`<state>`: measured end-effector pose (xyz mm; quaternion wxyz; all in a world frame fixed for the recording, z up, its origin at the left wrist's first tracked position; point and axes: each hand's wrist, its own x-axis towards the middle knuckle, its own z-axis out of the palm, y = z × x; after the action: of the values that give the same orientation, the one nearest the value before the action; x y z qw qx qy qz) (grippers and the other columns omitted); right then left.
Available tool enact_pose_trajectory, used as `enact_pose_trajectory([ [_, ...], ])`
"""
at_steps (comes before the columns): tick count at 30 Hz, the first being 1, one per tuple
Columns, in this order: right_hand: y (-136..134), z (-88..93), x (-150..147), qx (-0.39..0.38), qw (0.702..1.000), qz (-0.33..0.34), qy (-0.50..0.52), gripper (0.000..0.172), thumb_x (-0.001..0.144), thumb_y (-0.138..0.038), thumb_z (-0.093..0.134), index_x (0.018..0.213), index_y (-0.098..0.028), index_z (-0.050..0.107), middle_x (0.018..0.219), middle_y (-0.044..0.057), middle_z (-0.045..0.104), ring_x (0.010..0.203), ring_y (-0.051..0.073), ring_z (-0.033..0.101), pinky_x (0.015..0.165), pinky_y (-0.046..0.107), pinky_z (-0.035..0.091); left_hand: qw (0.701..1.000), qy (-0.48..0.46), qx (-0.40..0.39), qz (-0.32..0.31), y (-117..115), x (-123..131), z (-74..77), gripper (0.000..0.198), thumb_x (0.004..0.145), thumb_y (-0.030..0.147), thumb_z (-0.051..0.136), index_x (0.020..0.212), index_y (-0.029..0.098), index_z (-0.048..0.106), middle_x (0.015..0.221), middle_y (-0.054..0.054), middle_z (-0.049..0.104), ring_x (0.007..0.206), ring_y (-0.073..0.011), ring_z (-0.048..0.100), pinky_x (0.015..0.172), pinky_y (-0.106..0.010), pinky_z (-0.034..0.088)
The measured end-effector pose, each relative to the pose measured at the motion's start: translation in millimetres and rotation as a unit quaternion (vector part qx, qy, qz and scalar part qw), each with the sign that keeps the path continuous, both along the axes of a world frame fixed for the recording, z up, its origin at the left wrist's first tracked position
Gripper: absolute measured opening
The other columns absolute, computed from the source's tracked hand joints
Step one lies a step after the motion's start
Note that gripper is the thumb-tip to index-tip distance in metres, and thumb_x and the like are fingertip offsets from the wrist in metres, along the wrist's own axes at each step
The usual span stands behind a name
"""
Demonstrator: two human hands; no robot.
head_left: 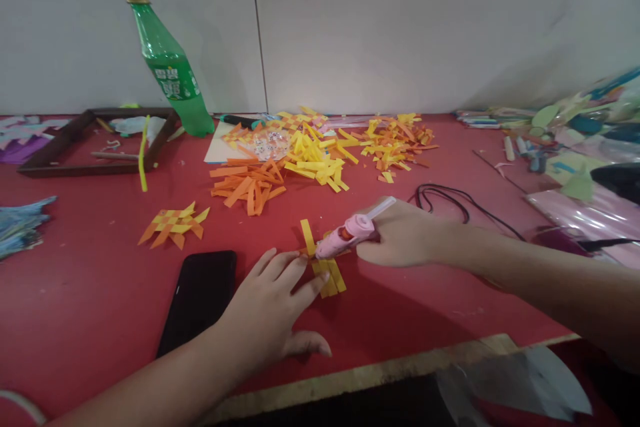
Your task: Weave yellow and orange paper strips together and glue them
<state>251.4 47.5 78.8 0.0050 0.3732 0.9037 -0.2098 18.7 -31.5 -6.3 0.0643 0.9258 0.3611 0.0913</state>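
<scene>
My right hand (407,235) grips a small pink glue gun (347,235), its nozzle pointing left and down at a little piece of woven yellow and orange paper strips (327,273) on the red table (100,293). My left hand (273,310) lies flat with fingers spread, fingertips pressing on the left side of that woven piece. The gun's black cord (450,203) runs off to the right behind my wrist.
A black phone (200,297) lies just left of my left hand. A finished woven piece (174,225) sits farther left. Heaps of orange strips (247,185) and yellow strips (317,160) lie behind. A green bottle (173,70), a wooden frame (60,147) and craft clutter (575,147) line the back and right.
</scene>
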Motion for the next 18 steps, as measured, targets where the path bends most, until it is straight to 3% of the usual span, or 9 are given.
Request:
enact_pose_trajectory([
  [8, 1.8, 4.1, -1.8, -0.022, 0.999, 0.016, -0.018, 0.053, 0.071, -0.007, 0.044, 0.103, -0.038, 0.073, 0.109, -0.012, 0.073, 0.086, 0.013, 0.069, 0.07, 0.019, 0.046, 1.0, -0.005, 0.01, 0.001, -0.1, -0.4, -1.2, 0.082, 0.073, 0.082, 0.045, 0.129, 0.024, 0.06, 0.127, -0.016, 0.059, 0.117, -0.0372, 0.053, 0.102, -0.059, 0.037],
  [18, 4.9, 11.8, -9.9, 0.008, 0.999, 0.014, -0.046, 0.04, 0.074, -0.013, 0.049, 0.094, -0.037, 0.075, 0.092, -0.008, 0.076, 0.078, 0.015, 0.068, 0.061, 0.022, 0.043, 1.0, -0.002, 0.015, 0.002, -0.1, 0.1, -0.4, 0.082, 0.072, 0.082, 0.047, 0.128, 0.023, 0.061, 0.123, -0.015, 0.06, 0.116, -0.0361, 0.052, 0.102, -0.058, 0.038],
])
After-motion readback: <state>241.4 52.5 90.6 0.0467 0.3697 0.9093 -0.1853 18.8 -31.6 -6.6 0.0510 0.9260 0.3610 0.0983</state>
